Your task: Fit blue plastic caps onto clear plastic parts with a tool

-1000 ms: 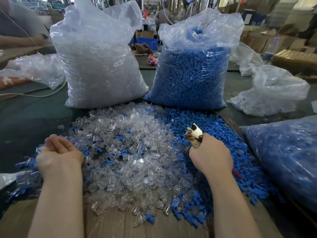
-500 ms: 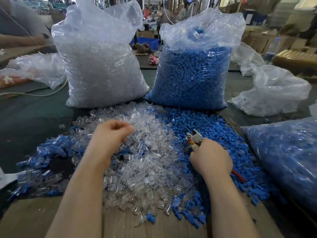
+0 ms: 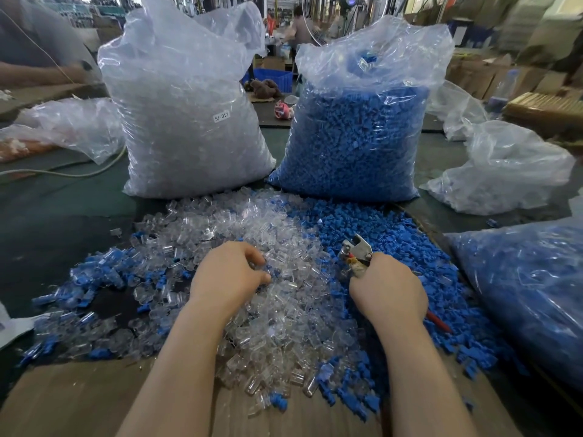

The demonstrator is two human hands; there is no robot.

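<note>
While right hand (image 3: 389, 291) grips metal tool (image 3: 356, 250), left hand (image 3: 228, 275) curls into glassy clear parts (image 3: 277, 310); grasp unclear.

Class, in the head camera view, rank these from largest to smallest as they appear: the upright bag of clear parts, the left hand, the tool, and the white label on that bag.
1. Bag of clear parts
2. Left hand, though nearness to the camera enlarges it
3. Tool, partly hidden in the right hand
4. White label

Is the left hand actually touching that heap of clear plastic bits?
Touching. The head view shows the left hand lying on the clear parts pile, its curled fingertips dug in among the pieces.
</note>
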